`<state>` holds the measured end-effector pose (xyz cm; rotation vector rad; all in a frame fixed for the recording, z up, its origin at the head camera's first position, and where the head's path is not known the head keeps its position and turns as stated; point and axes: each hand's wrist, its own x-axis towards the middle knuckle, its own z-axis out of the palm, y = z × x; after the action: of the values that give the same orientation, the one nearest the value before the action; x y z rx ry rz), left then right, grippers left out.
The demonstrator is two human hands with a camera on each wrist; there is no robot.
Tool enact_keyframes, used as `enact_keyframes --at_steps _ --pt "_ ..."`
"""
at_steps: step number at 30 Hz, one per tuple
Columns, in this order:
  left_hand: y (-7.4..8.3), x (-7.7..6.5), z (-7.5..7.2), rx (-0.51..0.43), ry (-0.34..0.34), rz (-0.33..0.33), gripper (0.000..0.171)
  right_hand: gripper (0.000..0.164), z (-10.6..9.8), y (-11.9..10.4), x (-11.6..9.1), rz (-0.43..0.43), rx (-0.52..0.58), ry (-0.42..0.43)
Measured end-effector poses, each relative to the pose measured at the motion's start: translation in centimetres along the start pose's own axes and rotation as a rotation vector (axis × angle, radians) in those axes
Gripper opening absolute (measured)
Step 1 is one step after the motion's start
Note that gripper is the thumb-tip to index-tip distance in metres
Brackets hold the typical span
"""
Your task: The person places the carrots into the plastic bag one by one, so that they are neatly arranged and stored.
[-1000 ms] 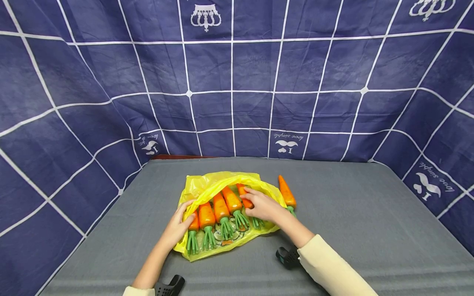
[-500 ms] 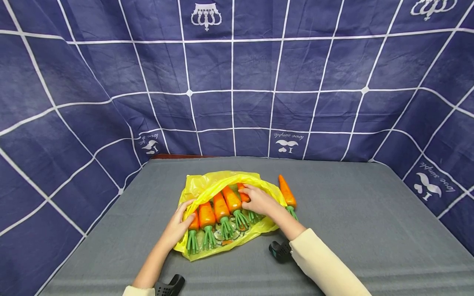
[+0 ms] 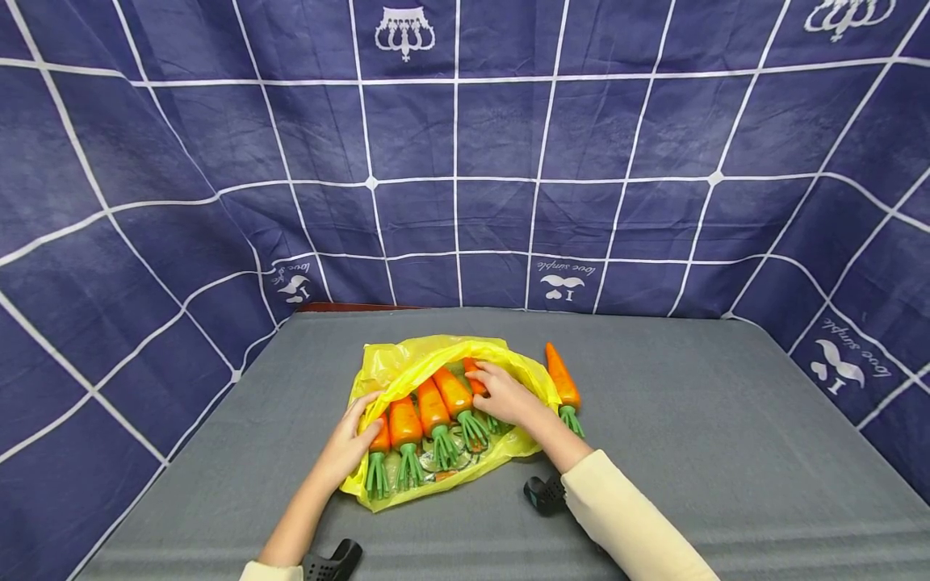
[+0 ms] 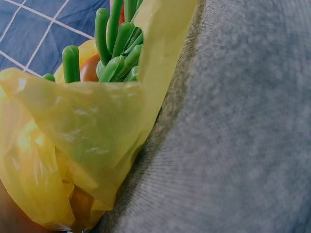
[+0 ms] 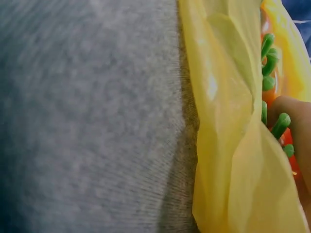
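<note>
A yellow plastic bag (image 3: 436,352) lies with its mouth spread toward me, several orange carrots (image 3: 433,406) side by side inside, green stalks facing me. At the bag's left edge my left hand (image 3: 345,446) holds the plastic between thumb and fingers, next to the leftmost carrot. My right hand (image 3: 508,397) reaches into the bag's right side and grips the rightmost carrot there (image 3: 475,376), mostly covered by the fingers. In the left wrist view green stalks (image 4: 114,48) poke above the yellow plastic. In the right wrist view part of the right hand (image 5: 294,116) shows behind the bag's edge.
One more carrot (image 3: 563,376) lies outside the bag on its right, stalk toward me. The grey tabletop (image 3: 690,420) extends around everything. A blue curtain with white grid lines (image 3: 494,218) closes off the back and sides.
My right hand has shifted slightly left and deeper into the bag, and the carrot under it has moved away from me. My left hand stays at the bag's edge.
</note>
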<state>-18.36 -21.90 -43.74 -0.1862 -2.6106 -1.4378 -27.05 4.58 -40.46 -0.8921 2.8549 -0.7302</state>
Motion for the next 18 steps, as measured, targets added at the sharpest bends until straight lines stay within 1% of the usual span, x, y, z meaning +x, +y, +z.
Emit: enact_keyframes --at_steps 5,7,13,18 --pt "0.2 -0.2 -0.1 0.003 -0.002 -0.005 0.044 0.049 0.0 -0.2 -0.6 0.01 -0.022 -0.027" --pt "0.2 -0.3 -0.1 0.009 -0.004 -0.007 0.044 0.051 0.0 -0.3 -0.9 0.013 -0.036 -0.026" --pt "0.2 -0.4 0.0 0.003 -0.001 -0.007 0.044 0.052 -0.4 -0.9 -1.8 -0.014 -0.064 0.0" --pt "0.0 -0.1 0.1 0.012 0.009 0.013 0.044 0.052 -1.4 -1.8 -2.9 -0.02 -0.059 0.046"
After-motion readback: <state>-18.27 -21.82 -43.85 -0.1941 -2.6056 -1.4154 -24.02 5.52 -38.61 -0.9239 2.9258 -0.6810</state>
